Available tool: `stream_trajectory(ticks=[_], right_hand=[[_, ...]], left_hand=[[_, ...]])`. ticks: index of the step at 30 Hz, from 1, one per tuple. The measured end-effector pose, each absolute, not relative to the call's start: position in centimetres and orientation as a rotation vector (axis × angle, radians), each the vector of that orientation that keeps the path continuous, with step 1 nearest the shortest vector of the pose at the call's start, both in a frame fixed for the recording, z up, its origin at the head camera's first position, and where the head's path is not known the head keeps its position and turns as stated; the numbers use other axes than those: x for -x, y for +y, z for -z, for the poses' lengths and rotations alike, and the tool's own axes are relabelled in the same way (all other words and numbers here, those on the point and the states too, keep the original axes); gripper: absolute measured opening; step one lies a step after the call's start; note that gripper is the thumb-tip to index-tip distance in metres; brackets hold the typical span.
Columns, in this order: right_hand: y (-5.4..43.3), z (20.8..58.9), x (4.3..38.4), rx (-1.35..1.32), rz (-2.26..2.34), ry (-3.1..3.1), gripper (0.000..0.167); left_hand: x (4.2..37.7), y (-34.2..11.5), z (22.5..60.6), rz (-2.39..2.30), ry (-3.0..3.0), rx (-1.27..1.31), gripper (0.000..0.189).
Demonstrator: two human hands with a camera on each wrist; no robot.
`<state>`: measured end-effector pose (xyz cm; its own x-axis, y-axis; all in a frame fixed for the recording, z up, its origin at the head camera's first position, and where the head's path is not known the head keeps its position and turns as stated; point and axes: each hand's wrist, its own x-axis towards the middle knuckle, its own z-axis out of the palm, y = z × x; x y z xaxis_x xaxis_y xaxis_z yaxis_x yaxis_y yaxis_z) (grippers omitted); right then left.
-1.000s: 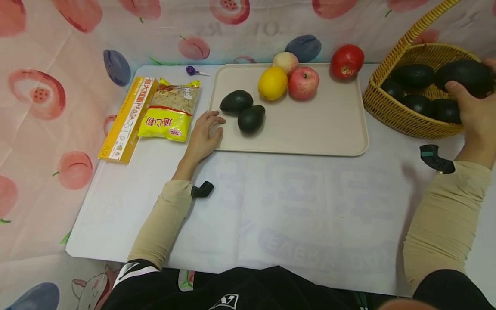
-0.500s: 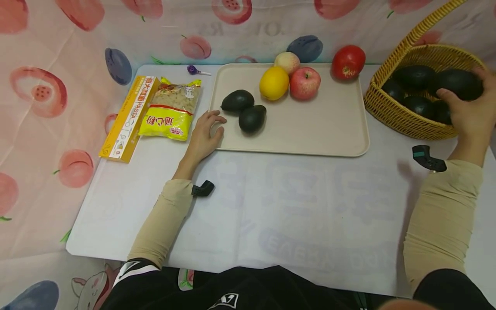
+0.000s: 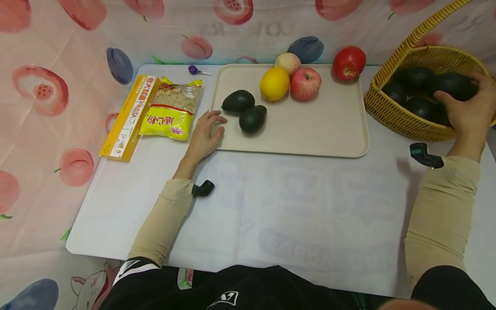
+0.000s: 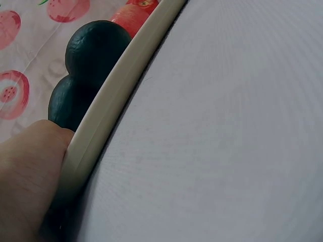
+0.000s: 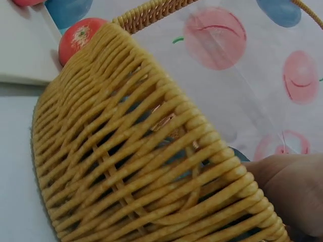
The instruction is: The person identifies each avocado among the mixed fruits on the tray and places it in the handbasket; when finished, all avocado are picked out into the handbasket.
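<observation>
In the head view my right hand [image 3: 473,108] grips a dark avocado [image 3: 453,86] inside the wicker basket [image 3: 407,122], thumb on its near side. Several other dark avocados [image 3: 415,78] lie around it in the basket. The basket wall hides most of this in the right wrist view, where only part of the hand [image 5: 295,191] shows past the rim. My left hand [image 3: 203,134] rests on the left edge of a beige tray [image 3: 310,142], fingers loosely bent. Beside its fingertips on the tray lie two avocados [image 3: 238,101], touching each other.
A lemon [image 3: 274,83], an apple [image 3: 305,84] and a pale peach-like fruit [image 3: 288,63] cluster at the tray's back. A tomato [image 3: 348,63] sits at its back right corner. Left of the tray are a pasta bag [image 3: 170,110], a yellow pasta box [image 3: 129,118] and a purple lollipop [image 3: 193,69].
My right hand has moved left and slightly down with the avocado, which now sits lower among the others in the basket. My left hand stays on the tray edge.
</observation>
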<state>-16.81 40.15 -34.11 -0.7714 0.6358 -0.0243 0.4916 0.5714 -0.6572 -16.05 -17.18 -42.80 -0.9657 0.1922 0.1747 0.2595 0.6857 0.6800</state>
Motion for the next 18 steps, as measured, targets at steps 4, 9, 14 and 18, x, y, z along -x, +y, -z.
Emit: stream_trajectory(ticks=[4, 9, 14, 18], right_hand=[[40.8, 34.4, 16.9, 0.898, -0.974, -2.635, 0.064], [41.5, 34.4, 17.1, 0.841, -0.960, -2.727, 0.066], [41.7, 34.4, 17.3, 0.823, -0.956, -2.793, 0.069], [42.0, 34.5, 17.3, 0.826, -0.958, -2.829, 0.071]], left_hand=[[16.1, -17.2, 42.9, 1.147, -2.803, 0.380, 0.022], [16.1, -17.2, 42.8, 1.149, -2.799, 0.381, 0.022], [16.1, -17.3, 42.8, 1.157, -2.804, 0.374, 0.022], [16.1, -17.2, 42.9, 1.155, -2.808, 0.375, 0.022]])
